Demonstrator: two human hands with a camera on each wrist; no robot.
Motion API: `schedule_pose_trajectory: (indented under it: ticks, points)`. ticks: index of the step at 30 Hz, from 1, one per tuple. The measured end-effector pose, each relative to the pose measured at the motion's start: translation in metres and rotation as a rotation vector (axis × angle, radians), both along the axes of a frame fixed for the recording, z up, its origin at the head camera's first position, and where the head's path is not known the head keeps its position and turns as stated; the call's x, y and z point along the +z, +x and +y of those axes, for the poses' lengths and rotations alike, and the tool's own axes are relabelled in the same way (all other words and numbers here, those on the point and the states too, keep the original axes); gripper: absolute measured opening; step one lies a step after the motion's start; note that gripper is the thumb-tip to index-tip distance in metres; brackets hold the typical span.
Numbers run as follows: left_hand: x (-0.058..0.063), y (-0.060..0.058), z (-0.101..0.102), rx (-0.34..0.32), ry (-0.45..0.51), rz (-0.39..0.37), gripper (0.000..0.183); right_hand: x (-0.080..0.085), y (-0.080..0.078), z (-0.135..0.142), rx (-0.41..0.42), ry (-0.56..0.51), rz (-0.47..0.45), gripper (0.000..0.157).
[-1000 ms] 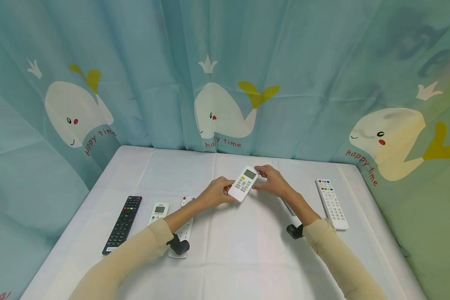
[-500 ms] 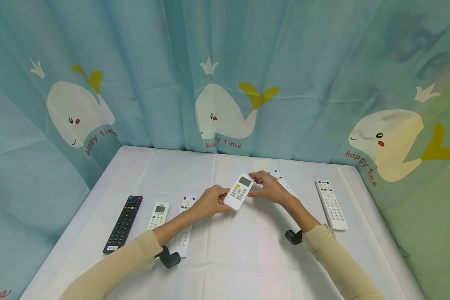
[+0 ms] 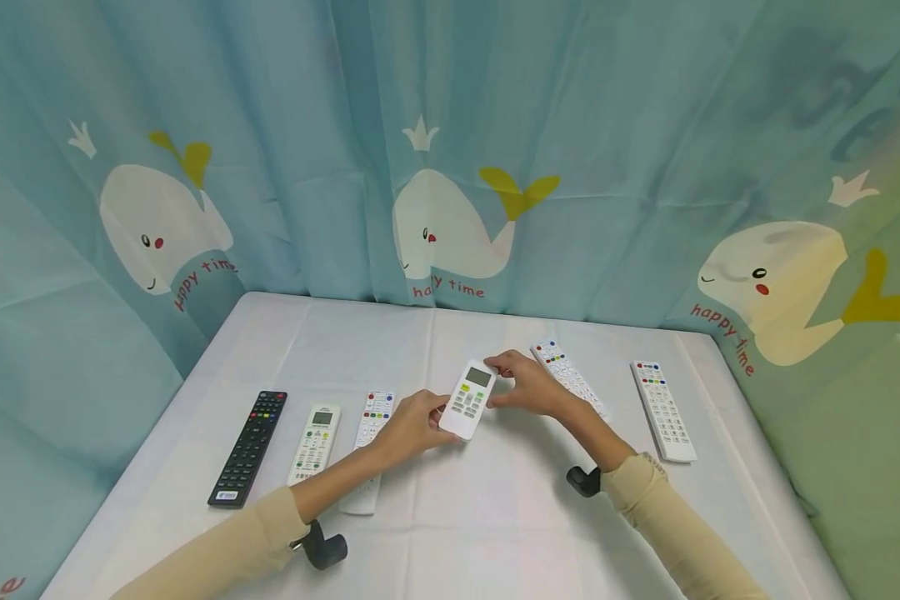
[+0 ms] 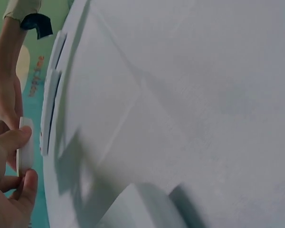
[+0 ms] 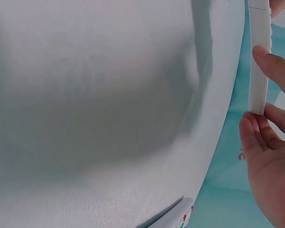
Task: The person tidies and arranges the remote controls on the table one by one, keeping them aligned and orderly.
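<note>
A short white remote control [image 3: 468,400] with a grey screen is held up off the table between both hands, its button side toward the head camera. My left hand [image 3: 412,425] grips its lower left part, thumb on the near edge. At its upper right end, my right hand [image 3: 527,383] holds it with thumb and fingertips. In the right wrist view the remote [image 5: 257,61] appears edge-on, with the right thumb on its side and the fingers at its end. The left wrist view also shows the remote [image 4: 25,147] edge-on, pinched by the left fingers.
On the white table [image 3: 480,542] lie a black remote [image 3: 247,450], a cream remote with a screen [image 3: 316,442] and a long white remote [image 3: 373,417] at left. Two more white remotes, one slanted [image 3: 566,375] and one farther right [image 3: 663,410], lie right. A whale-print curtain [image 3: 315,167] surrounds the table.
Both hands have brought the white remote down and left, nearer the body, and it now stands a little more upright in view. The slanted remote behind the right hand has come into sight.
</note>
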State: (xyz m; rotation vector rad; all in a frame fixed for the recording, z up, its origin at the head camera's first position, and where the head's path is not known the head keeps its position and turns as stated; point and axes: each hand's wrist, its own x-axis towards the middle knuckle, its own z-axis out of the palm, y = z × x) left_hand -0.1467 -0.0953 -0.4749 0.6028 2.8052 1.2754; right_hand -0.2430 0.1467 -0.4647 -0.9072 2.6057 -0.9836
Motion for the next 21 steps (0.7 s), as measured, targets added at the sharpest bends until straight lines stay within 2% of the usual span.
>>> schedule_pose_trajectory:
  ticks: [12, 21]
  points:
    - [-0.005, 0.022, -0.001, 0.064, 0.057, -0.089, 0.063, 0.003, 0.013, -0.013, 0.078, 0.06, -0.02, 0.068]
    - [-0.011, 0.036, -0.003, 0.069, 0.063, -0.117, 0.061, -0.003, 0.021, -0.021, 0.129, 0.074, -0.044, 0.068]
